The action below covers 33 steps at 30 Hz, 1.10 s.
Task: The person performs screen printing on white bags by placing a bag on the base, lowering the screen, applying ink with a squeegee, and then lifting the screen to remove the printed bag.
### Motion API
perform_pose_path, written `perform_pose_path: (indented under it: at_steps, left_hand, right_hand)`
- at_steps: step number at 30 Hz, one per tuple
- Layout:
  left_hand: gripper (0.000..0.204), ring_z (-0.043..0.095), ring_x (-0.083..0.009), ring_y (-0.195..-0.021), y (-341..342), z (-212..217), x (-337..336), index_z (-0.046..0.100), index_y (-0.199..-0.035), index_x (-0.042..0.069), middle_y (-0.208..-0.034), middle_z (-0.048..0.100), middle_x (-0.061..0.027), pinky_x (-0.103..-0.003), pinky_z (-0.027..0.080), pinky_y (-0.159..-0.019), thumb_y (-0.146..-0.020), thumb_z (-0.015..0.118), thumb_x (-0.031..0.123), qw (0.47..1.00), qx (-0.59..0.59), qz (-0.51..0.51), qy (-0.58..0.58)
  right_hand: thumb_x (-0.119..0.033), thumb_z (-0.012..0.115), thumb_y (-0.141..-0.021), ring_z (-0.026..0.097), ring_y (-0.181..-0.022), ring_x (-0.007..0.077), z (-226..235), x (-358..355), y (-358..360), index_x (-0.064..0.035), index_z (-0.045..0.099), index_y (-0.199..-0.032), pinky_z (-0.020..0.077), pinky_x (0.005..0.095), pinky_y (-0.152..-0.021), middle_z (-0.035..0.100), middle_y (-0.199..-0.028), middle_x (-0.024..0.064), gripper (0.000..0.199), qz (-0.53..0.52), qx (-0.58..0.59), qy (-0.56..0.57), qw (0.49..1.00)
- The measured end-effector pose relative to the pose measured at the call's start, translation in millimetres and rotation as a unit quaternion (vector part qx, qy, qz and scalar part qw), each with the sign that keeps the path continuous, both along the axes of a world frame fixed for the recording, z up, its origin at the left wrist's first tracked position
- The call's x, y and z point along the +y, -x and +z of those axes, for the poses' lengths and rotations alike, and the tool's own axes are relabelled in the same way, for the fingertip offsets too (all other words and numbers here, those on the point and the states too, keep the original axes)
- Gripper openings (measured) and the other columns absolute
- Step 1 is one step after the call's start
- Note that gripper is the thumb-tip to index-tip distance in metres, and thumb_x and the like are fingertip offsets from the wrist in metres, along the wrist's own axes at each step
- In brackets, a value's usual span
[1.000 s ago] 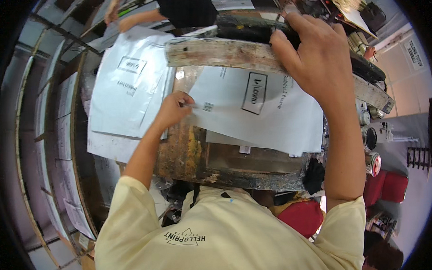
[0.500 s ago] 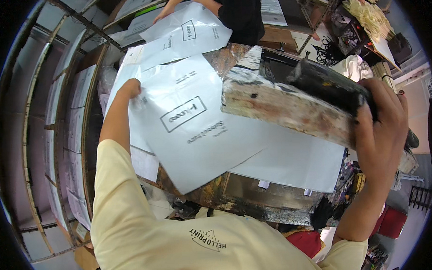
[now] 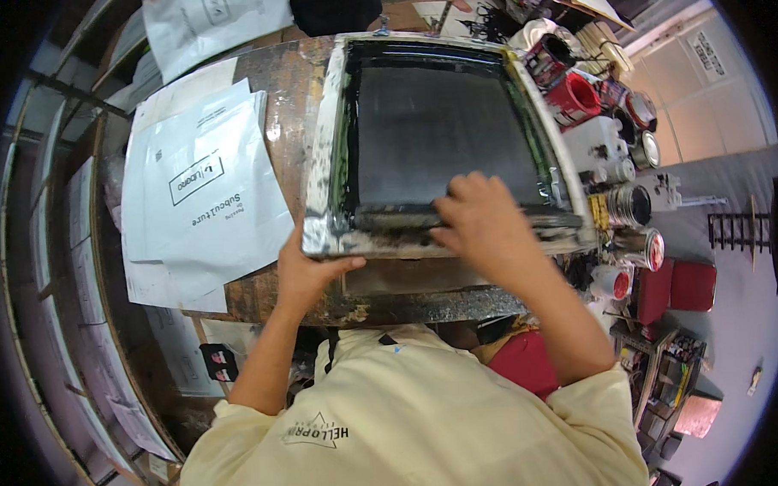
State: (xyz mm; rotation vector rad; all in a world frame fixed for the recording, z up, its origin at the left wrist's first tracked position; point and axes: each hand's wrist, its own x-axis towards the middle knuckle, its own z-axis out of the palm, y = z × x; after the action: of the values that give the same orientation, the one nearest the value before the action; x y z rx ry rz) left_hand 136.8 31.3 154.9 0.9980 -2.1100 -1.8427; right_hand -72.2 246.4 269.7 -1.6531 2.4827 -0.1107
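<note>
A screen-printing frame [image 3: 320,172] with pale, ink-smeared edges and dark mesh [image 3: 441,130] lies on the worktable before me. My left hand [image 3: 303,276] grips its near left corner, the thumb stretched along the near edge. My right hand [image 3: 483,227], slightly blurred, is closed on a dark squeegee [image 3: 392,221] that lies across the near end of the mesh. Left of the frame, printed white plastic sheets [image 3: 204,224] lie overlapping in a pile, apart from both hands. Whatever lies beneath the frame is hidden.
Ink-stained wood shows along the table [image 3: 287,84]. Ink cans and tubs, one a red tub [image 3: 575,98], crowd the right side. A rack [image 3: 107,253] holding white sheets runs along the left. At the far side, another person in black [image 3: 336,9] is beside another printed sheet [image 3: 214,26].
The frame, tilted up in my right hand before, now lies flat. My left hand has let go of the printed sheet, now on the left pile, and holds the frame's corner.
</note>
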Motion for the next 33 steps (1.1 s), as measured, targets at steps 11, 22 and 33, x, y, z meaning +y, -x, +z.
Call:
perform_pose_path:
  at_steps: [11,22,33]
  left_hand:
    - [0.121,0.056,-0.0335,-0.096,-33,-131,14,0.056,-0.153,0.007,-0.103,0.053,-0.0128,-0.045,0.048,-0.083,-0.051,0.099,0.057,0.927,-0.105,-0.084,0.349]
    - [0.126,0.066,-0.0338,-0.098,-33,-113,14,0.048,-0.157,0.001,-0.109,0.068,-0.0157,-0.043,0.053,-0.085,-0.053,0.101,0.05,0.945,-0.074,-0.098,0.303]
    - [0.115,0.072,-0.0215,-0.101,-30,-70,16,0.044,-0.157,-0.003,-0.114,0.077,-0.0176,-0.035,0.056,-0.092,-0.062,0.102,0.023,0.989,-0.059,-0.055,0.12]
  right_hand:
    - [-0.03,0.085,-0.079,0.06,-0.107,0.0331,-211,13,-15,-0.0105,0.067,-0.124,0.0528,0.0528,-0.097,0.063,-0.113,0.0107,0.052,-0.018,-0.019,0.096,0.995]
    - [-0.051,0.066,-0.097,0.071,-0.101,0.0338,-196,-171,281,-0.0136,0.073,-0.113,0.0565,0.0475,-0.084,0.075,-0.103,0.0123,0.041,-0.004,0.028,0.088,0.996]
    - [-0.043,0.074,-0.092,0.069,-0.093,0.0351,-164,-62,113,-0.0117,0.066,-0.103,0.0557,0.0507,-0.074,0.069,-0.094,0.0117,0.033,-0.017,0.0,0.121,0.993]
